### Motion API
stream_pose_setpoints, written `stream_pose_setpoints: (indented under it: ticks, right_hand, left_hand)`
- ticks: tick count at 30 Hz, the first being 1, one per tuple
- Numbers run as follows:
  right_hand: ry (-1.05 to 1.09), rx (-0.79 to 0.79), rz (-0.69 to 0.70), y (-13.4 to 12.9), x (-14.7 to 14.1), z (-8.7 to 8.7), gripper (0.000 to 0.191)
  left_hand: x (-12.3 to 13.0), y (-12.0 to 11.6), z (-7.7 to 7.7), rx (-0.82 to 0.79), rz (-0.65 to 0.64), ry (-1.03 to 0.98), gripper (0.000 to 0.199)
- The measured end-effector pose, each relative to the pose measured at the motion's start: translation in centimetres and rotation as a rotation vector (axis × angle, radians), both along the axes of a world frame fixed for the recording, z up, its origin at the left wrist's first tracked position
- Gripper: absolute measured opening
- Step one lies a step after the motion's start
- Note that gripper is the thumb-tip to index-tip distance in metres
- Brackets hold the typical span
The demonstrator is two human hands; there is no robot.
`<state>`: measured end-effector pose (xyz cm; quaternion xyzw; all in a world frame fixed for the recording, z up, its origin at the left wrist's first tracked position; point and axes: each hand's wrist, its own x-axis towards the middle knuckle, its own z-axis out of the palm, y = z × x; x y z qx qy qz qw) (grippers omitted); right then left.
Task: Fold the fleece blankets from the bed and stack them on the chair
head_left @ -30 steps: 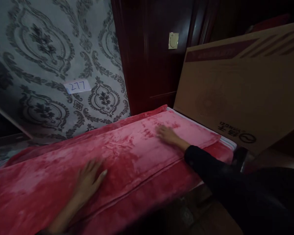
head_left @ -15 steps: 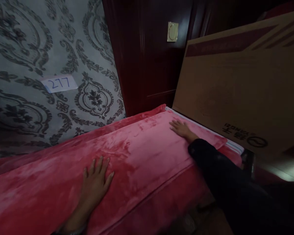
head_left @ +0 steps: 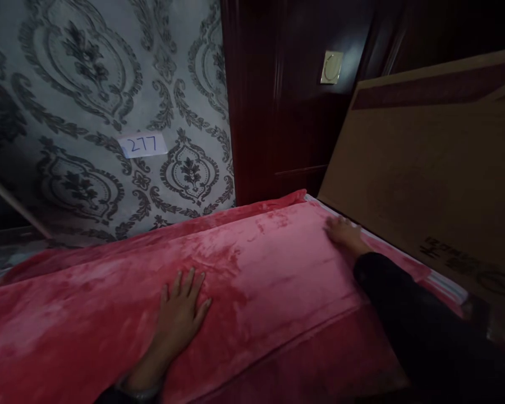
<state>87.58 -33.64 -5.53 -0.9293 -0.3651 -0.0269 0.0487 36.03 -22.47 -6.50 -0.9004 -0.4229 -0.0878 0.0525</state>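
Bordering blanket (head_left: 286, 269) beneath open, empty left grip (head_left: 180, 318) and right grip (head_left: 345, 233): cardboard box (head_left: 412, 163), wall (head_left: 151, 106).

Wearer's clothing: a plain, long, dark sleeve (head_left: 421, 320), near black and without visible markings, ends at the wrist of the bare right hand (head_left: 345, 234), and a similarly dark cuff (head_left: 124, 394), partly out of view, borders the bare left hand (head_left: 179, 314).
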Motion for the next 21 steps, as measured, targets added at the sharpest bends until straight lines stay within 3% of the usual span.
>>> stream_pose_setpoints:
  ticks: [1,3,6,9,11,13,17,21]
  right_hand:
    - [-0.033,0.031,0.072,1.6,-2.1,0.7,0.060]
    - [-0.014,0.043,0.389,5.2,-7.2,1.6,0.059]
    - [0.031,0.016,0.746,10.3,-14.5,1.6,0.062]
    - [0.043,0.012,0.937,13.4,-17.4,0.8,0.064]
    - [0.051,-0.002,0.925,14.2,-16.0,0.3,0.062]
    - [0.043,-0.019,0.824,14.1,-12.3,-0.2,0.060]
    - [0.051,-0.042,0.517,12.2,-2.5,-1.1,0.059]
    - [-0.006,0.022,0.233,9.4,5.2,-2.9,0.063]
  left_hand:
    - [0.0,-0.1,-0.2,0.002,-0.001,-0.005,0.060]
    - [-0.1,0.0,-0.4,0.003,-0.003,-0.015,0.060]
    - [-0.6,1.1,0.1,-0.081,-0.019,0.004,0.063]
    - [-1.2,3.8,2.1,-0.228,-0.068,0.029,0.063]
    - [-1.6,5.9,3.3,-0.221,-0.050,0.013,0.062]
    - [-2.0,7.7,3.7,-0.180,0.033,0.006,0.063]
    - [-2.6,9.2,1.7,-0.140,0.186,0.050,0.066]
    - [-3.2,9.2,-0.1,-0.090,0.167,0.059,0.066]
